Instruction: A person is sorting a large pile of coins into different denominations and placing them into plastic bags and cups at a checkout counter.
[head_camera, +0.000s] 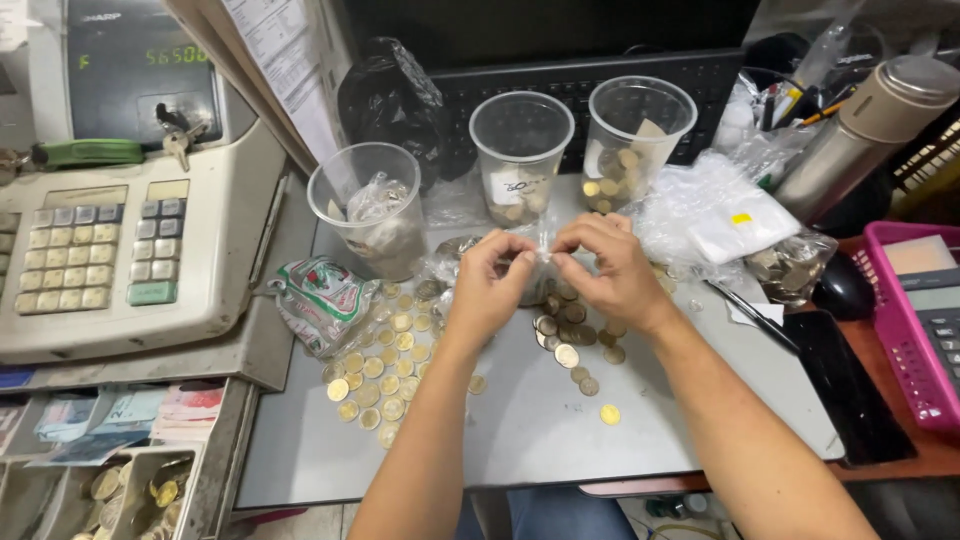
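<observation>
My left hand and my right hand meet over the grey desk surface, both pinching a small clear plastic bag between their fingertips. Under and beside the hands lie several loose gold coins on the left and darker coins on the right. Behind the hands stand three clear plastic cups: a left cup holding bagged coins, a middle cup and a right cup with coins inside.
A cash register stands at the left, its open drawer showing banknotes and coins. A keyboard, a black bag, crumpled clear bags, a metal flask, a pink calculator and a dark phone surround the surface.
</observation>
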